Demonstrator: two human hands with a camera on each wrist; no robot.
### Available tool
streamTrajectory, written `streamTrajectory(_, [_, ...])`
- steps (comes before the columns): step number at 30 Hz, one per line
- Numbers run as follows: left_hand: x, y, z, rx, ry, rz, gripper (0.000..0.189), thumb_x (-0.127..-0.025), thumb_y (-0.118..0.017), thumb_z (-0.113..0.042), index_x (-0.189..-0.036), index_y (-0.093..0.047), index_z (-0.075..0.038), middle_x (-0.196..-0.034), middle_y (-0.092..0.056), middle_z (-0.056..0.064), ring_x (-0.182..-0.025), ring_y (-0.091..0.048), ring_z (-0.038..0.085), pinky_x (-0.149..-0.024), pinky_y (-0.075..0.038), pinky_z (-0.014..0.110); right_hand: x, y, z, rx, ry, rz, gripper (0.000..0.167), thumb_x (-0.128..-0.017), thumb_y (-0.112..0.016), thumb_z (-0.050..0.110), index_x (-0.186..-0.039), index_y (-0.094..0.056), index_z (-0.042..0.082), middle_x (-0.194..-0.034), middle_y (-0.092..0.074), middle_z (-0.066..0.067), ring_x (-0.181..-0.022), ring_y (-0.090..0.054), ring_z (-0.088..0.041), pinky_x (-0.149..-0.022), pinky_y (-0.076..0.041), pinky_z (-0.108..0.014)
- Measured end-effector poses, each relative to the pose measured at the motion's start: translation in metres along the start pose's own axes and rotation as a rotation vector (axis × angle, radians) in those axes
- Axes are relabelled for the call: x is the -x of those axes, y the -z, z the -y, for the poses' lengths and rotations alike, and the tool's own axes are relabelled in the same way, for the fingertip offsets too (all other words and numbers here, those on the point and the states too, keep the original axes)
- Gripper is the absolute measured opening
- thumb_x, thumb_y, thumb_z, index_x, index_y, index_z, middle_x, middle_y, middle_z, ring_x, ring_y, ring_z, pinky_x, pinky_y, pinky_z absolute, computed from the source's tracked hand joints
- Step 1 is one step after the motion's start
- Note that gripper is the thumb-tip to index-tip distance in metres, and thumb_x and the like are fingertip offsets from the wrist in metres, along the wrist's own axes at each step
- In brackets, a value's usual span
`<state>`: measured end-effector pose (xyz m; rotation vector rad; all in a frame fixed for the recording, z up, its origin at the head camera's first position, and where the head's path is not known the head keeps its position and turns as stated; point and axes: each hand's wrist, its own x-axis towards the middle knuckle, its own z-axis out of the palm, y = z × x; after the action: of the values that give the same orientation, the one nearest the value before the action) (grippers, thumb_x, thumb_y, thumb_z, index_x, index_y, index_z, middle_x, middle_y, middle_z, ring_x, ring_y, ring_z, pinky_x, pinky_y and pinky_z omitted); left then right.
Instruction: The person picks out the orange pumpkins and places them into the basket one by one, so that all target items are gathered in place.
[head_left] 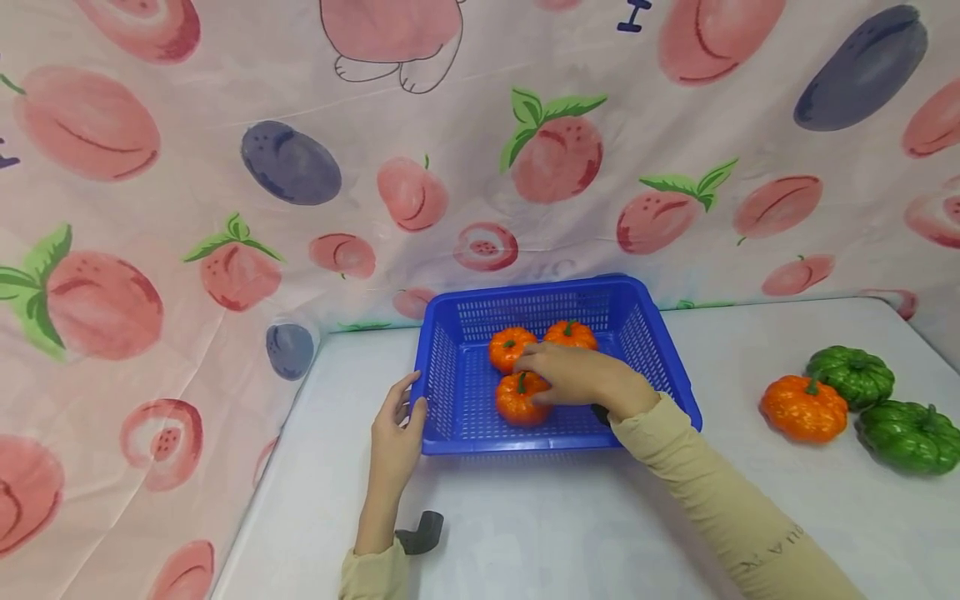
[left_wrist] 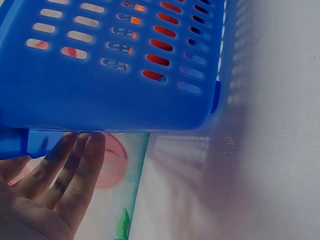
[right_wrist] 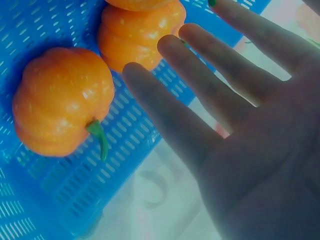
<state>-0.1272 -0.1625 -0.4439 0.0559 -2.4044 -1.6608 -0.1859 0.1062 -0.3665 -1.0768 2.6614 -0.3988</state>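
A blue perforated basket (head_left: 517,444) holds three orange toy pumpkins: a left rear one (head_left: 507,350), a right rear one (head_left: 572,333) and a front one (head_left: 519,402). My right hand (head_left: 573,375) reaches over the front pumpkin, fingers extended and spread. In the right wrist view these fingers (right_wrist: 165,110) are apart from the nearest whole pumpkin (right_wrist: 62,102); whether they touch another is unclear. My left hand (head_left: 396,429) rests at the basket's left side, thumb by the rim. Its nearly straight fingers (left_wrist: 82,175) touch the basket's outer wall (left_wrist: 100,107) in the left wrist view.
To the right on the white table (head_left: 510,533) sit another orange pumpkin (head_left: 804,410) and two green ones, a rear one (head_left: 851,377) and a front one (head_left: 909,437). A peach-patterned cloth (head_left: 450,108) hangs behind the basket and along the left side.
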Motion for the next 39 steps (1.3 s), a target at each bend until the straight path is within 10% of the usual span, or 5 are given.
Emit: streamTrajectory(39, [0.001,-0.001,-0.003,0.002,-0.011,-0.004,0.041,-0.101,-0.055,-0.009,-0.141,-0.054,-0.016,-0.128,-0.062,0.019,-0.113,-0.064,0.033,-0.097,-0.051,0.052,0.062,0.016,-0.018,-0.023,-0.127,-0.119,0.052,-0.089,-0.075,0.024,-0.134,-0.059,0.004,-0.142,-0.052,-0.020,-0.137,-0.042,-0.043,-0.110,-0.037,-0.058])
